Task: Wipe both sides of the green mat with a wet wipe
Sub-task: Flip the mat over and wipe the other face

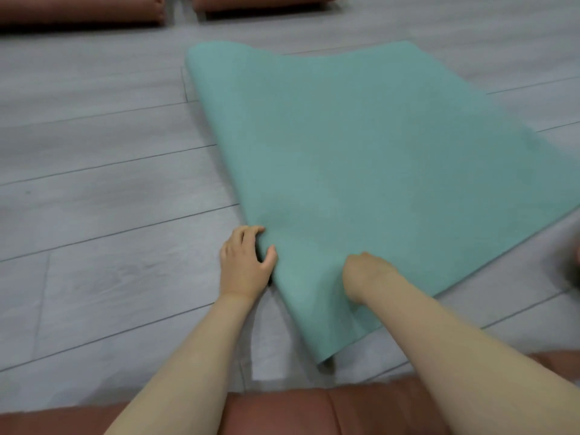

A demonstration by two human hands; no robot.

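The green mat (370, 171) lies spread on the grey floor, running from near me toward the far right. Its left long edge is lifted off the floor and curls over. My left hand (246, 263) grips that lifted edge, fingers curled under it and thumb on top. A little nearer along the same side, my right hand (365, 274) bends down onto the mat; its fingers are hidden behind the wrist and the fold. No wet wipe shows in the head view.
Brown leather cushions (314, 412) fill the bottom edge under my arms. Two more brown cushions (81, 9) lie at the top left. Grey plank floor (103, 189) spreads to the left of the mat. A dark blurred object (572, 265) sits at the right edge.
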